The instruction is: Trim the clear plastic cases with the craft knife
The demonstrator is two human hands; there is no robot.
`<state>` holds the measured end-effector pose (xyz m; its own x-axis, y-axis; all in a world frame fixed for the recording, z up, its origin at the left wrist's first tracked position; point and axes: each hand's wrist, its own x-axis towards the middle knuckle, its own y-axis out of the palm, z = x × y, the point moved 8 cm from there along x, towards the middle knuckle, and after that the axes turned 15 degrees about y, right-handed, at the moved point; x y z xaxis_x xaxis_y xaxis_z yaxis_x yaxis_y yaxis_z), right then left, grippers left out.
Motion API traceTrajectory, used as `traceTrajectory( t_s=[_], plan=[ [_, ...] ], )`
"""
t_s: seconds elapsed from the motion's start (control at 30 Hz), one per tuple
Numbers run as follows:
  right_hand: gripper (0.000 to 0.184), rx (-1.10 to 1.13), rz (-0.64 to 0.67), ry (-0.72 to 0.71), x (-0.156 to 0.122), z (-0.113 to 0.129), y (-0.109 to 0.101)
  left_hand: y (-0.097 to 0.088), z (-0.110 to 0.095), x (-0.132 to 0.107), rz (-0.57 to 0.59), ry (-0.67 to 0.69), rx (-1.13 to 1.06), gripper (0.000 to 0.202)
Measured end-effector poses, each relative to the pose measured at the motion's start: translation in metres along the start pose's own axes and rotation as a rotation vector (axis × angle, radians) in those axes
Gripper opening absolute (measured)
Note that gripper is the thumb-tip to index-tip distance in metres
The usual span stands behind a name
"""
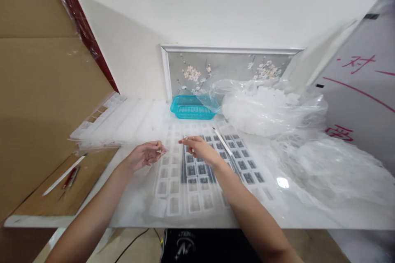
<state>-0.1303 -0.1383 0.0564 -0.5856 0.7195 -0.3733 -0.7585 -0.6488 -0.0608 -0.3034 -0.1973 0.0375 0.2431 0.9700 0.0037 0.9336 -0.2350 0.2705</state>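
Observation:
A clear plastic tray [175,189] with many small compartments lies on the white table in front of me; part of it holds several dark grey pieces [197,169]. My left hand [145,155] hovers at the tray's left edge, fingers curled round something small I cannot make out. Over the tray's upper middle, my right hand [199,148] pinches a thin white stick [222,141] that points up and to the right.
A turquoise basket [191,107] stands at the back by a framed flower picture [216,72]. Clear plastic bags [271,109] pile up on the right. Stacked empty trays [105,125] lie at left, beside a cardboard wall. Tweezers and a white stick [63,176] rest on a brown board.

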Motion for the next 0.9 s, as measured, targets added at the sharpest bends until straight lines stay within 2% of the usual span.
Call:
traceTrajectory(
  t_s=[0.1,0.2,0.27,0.33,0.4,0.47,0.57,0.73,0.8,0.9],
  plan=[
    [0.022,-0.12,0.086,0.023,-0.011,-0.009,0.022,-0.002,0.002,0.0,-0.008,-0.001,-0.072,0.026],
    [0.032,-0.218,0.044,0.026,-0.013,-0.019,0.031,-0.009,0.002,0.002,-0.056,0.039,-0.07,0.034],
    [0.032,-0.3,0.016,0.04,-0.009,-0.026,0.036,-0.017,0.0,0.003,-0.128,0.089,-0.011,0.043],
    [0.029,-0.398,-0.008,0.055,-0.005,-0.032,0.039,-0.02,-0.001,0.001,-0.134,0.093,0.109,0.048],
    [0.024,-0.492,-0.04,0.05,-0.003,-0.035,0.041,-0.012,0.003,-0.002,-0.018,0.012,0.279,0.041],
    [0.02,-0.567,-0.059,0.043,-0.003,-0.036,0.044,-0.001,0.011,-0.008,0.159,-0.11,0.467,0.029],
    [0.016,-0.68,-0.073,0.039,-0.008,-0.037,0.053,0.01,0.02,-0.016,0.331,-0.222,0.688,0.03],
    [0.022,-0.938,-0.236,0.014,-0.019,-0.032,0.066,0.018,0.032,-0.014,0.402,-0.244,0.871,0.03],
    [0.024,-1.006,-0.234,0.03,-0.02,-0.033,0.069,0.02,0.035,-0.013,0.415,-0.229,0.929,0.03],
    [0.021,-0.971,-0.164,0.075,-0.018,-0.036,0.069,0.021,0.036,-0.012,0.389,-0.22,0.988,0.03]
  ],
)
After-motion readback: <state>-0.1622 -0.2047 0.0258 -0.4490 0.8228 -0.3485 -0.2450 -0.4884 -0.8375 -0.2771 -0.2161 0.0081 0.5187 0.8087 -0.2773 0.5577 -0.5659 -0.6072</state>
